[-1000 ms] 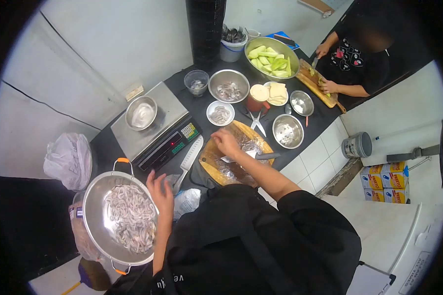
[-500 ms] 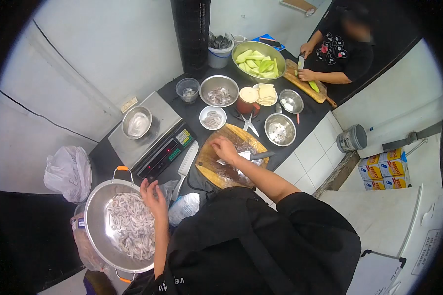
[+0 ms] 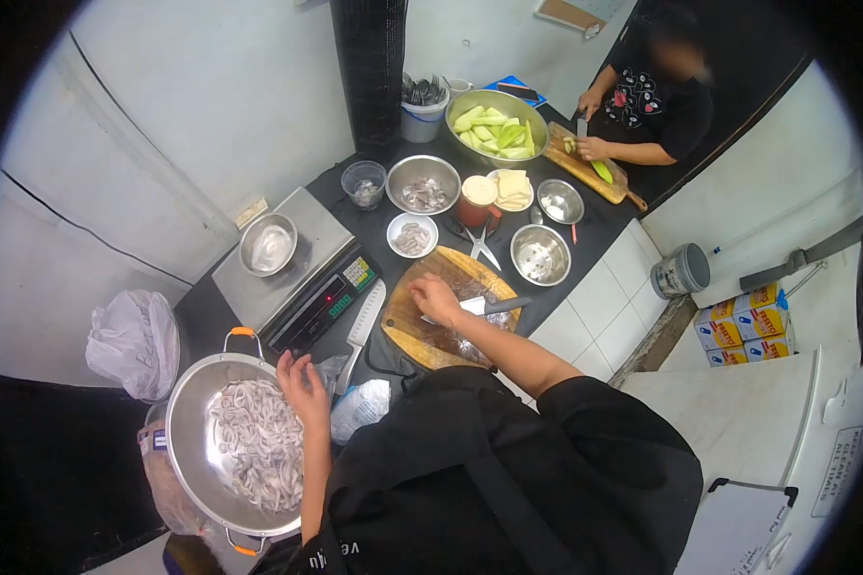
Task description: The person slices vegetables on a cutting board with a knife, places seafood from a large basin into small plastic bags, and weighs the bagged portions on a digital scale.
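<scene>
Board work, I judge: right hand (image 3: 435,300) curled over board (image 3: 408,339), hold unclear, beside knife (image 3: 508,305); left hand (image 3: 302,388) loosely open, seemingly empty, near strips (image 3: 257,446) in pan (image 3: 190,422); next move calls for fingers clear of blade.

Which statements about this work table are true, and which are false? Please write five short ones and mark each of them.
1. A small metal bowl stands on the scale. True.
2. The scissors lie inside a white bowl. False: the scissors lie on the dark table.
3. The green vegetable pieces are in a large bowl. True.
4. The left hand holds a knife. False: the left hand has spread fingers and no knife.
5. The other person uses a spoon. False: it is a knife.
</scene>
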A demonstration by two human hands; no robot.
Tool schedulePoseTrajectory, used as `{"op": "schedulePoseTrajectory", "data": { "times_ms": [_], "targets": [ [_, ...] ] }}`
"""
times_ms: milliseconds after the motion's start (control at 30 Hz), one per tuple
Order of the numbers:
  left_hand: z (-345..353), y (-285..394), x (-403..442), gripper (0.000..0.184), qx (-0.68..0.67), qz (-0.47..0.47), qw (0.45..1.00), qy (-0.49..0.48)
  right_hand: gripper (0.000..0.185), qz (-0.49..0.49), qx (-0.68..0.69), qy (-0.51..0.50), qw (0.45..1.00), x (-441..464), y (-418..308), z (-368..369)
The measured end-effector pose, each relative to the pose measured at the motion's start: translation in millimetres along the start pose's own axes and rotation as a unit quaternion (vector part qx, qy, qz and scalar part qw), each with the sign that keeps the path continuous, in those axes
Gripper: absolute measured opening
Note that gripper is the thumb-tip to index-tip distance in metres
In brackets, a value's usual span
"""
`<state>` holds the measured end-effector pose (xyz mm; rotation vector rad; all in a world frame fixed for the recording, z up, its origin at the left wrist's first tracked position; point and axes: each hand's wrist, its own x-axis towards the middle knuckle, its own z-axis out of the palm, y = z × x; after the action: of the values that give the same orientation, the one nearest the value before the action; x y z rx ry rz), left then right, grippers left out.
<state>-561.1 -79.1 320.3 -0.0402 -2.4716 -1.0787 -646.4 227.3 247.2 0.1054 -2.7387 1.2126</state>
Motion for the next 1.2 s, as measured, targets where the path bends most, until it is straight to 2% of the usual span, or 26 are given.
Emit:
{"op": "schedulePoseTrajectory", "data": {
  "times_ms": [133,300,567,700,733,767,833,967,1000,1033,1200],
  "targets": [
    [-2,-1,-2,0.012,0.002,0.012,1.0,-0.001,0.017,-0.018,-0.008,-0.008,1.0,-1,-2,1],
    [4,-13,-5,0.013,-0.028,-0.016,0.999,0.007,0.016,-0.033,0.005,-0.003,0.999,1,-3,1],
    [15,-3,-7,0.015,0.007,-0.026,0.999,0.032,0.017,-0.034,0.044,-0.03,0.998,4,18,-11],
    [25,28,-11,0.015,0.031,-0.027,0.999,0.029,0.019,-0.03,0.053,-0.062,0.996,-6,27,-36],
    [29,47,-10,0.015,-0.011,-0.037,0.999,0.028,0.019,-0.022,0.055,-0.063,0.996,-17,30,-42],
    [35,60,-8,0.015,-0.057,-0.042,0.997,0.03,0.02,-0.023,0.068,-0.036,0.997,-22,33,-52],
    [49,64,-11,0.015,-0.06,-0.016,0.998,0.012,0.026,-0.047,0.078,0.024,0.996,-33,36,-79],
    [73,53,-1,0.014,-0.066,0.047,0.996,-0.024,0.027,-0.011,0.034,0.096,0.995,-81,39,-136],
    [84,52,0,0.014,-0.079,0.061,0.995,-0.017,0.026,0.036,0.029,0.109,0.993,-99,37,-147],
    [92,57,5,0.015,-0.11,0.052,0.992,-0.021,0.026,0.077,0.022,0.117,0.99,-110,38,-161],
    [120,128,-2,0.016,-0.189,0.013,0.981,-0.033,0.026,0.079,0.007,0.125,0.989,-148,58,-215]
  ]
}}
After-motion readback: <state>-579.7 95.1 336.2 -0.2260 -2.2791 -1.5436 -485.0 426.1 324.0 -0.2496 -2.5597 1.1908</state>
